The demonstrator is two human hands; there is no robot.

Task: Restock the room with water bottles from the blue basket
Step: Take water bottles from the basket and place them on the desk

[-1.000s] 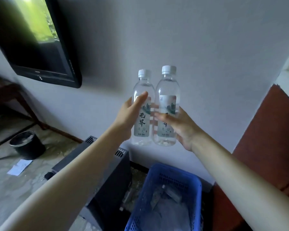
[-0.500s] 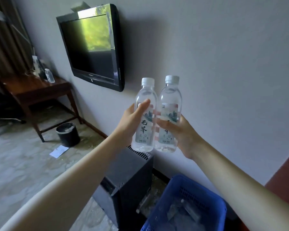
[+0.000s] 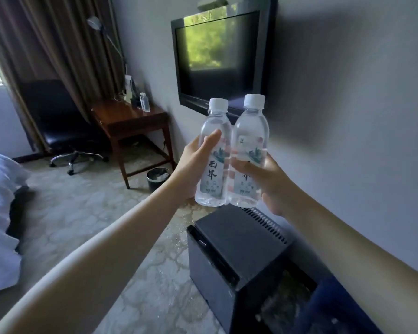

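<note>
You hold two water bottles up in front of you, one in each of your hands. Your left hand (image 3: 195, 169) wraps its fingers round the left bottle (image 3: 212, 155), thumb laid across the label; your right hand (image 3: 268, 182) curls round the right bottle (image 3: 249, 153) from behind and below. Both bottles stand upright, caps on top, and their sides touch.

The blue basket (image 3: 333, 307) sits low at your right, past the black cabinet (image 3: 237, 251), already behind the bottles, so the picking up looks done and the placing is what remains.

What the next move turns on is where the bottles go. The likely spot is the wooden tabletop (image 3: 130, 116) below the lamp, where a small bottle (image 3: 145, 102) already stands. It lies well apart from your hands, ahead and to the left, beyond the wall television (image 3: 217, 59). Your left hand is on the nearer side, so its bottle would probably go down first. Keep the long axis vertical as you carry them, and watch the bin (image 3: 157, 178) by the table leg
</note>
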